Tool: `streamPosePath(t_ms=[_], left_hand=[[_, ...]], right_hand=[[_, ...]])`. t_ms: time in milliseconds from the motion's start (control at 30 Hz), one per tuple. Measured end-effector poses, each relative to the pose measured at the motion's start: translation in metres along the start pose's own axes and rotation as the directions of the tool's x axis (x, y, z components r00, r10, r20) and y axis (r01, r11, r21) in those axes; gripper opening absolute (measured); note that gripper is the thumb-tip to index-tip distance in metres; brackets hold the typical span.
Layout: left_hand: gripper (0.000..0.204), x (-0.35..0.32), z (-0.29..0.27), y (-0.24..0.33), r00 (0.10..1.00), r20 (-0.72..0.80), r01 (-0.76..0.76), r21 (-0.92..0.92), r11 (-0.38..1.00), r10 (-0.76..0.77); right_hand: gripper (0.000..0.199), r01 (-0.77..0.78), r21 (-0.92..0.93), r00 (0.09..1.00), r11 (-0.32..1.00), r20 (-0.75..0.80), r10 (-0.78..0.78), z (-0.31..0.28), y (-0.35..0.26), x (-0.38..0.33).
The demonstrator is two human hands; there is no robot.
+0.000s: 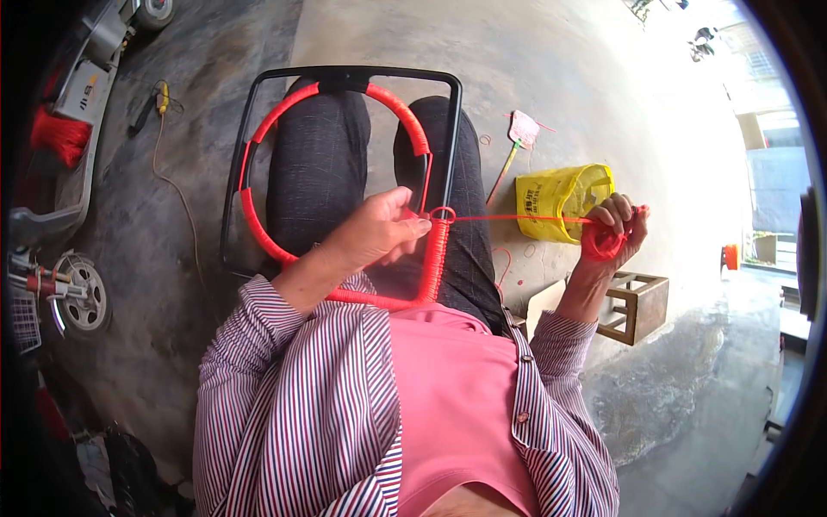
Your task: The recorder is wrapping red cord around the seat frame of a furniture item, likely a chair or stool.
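Left hand [379, 233] pinches cord [517, 218] at ring [258, 215]; right hand [613, 231] grips taut bundle. Risk: slack from either hand loosens the wrap.

The black frame [454, 121] is looking like smooth, slightly glossy metal tube. The red cord [435, 258] wrapping it is showing a shiny, ribbed plastic surface, as is the taut strand running to the right hand [616, 233]. The yellow bag [556, 200] is looking like thin, crinkled glossy plastic. The stool [637, 303] is showing matt wood; the floor [551, 77] is looking like rough, dull concrete.
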State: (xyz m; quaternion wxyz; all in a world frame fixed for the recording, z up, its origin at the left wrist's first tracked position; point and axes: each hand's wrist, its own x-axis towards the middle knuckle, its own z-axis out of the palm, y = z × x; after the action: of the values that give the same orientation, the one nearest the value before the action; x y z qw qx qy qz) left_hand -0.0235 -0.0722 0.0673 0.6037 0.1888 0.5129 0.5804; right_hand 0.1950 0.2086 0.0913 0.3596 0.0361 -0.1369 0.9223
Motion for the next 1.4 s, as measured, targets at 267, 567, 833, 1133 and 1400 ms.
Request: streamPosePath(t_ms=[267,567,833,1133,1400], left_hand=[[0.021,0.008,0.008,0.001,0.998,-0.034,0.045,0.069,0.997,-0.043],[0.013,0.012,0.009,0.004,0.993,-0.082,0.079,-0.015,0.997,-0.080],[0.020,0.008,-0.004,-0.004,0.998,-0.059,0.005,-0.171,0.985,-0.015],[0.027,0.008,0.007,0.004,0.982,-0.178,-0.106,-0.253,0.962,0.062],[0.038,0.000,0.000,-0.006,0.913,-0.201,-0.325,0.162,0.932,0.354]], right_hand=[[0.020,-0.508,-0.803,0.861,0.311,-0.471,0.192,0.028,0.099,-0.030],[0.013,-0.423,-0.748,0.906,0.512,-0.343,0.247,0.035,0.112,-0.045],[0.005,-0.379,-0.825,0.713,0.419,-0.549,-0.437,-0.004,-0.012,-0.010],[0.020,-0.388,-0.683,0.911,0.619,-0.386,0.145,0.000,0.015,-0.057],[0.030,-0.059,-0.953,0.737,-0.296,-0.241,0.631,0.039,0.138,-0.024]])
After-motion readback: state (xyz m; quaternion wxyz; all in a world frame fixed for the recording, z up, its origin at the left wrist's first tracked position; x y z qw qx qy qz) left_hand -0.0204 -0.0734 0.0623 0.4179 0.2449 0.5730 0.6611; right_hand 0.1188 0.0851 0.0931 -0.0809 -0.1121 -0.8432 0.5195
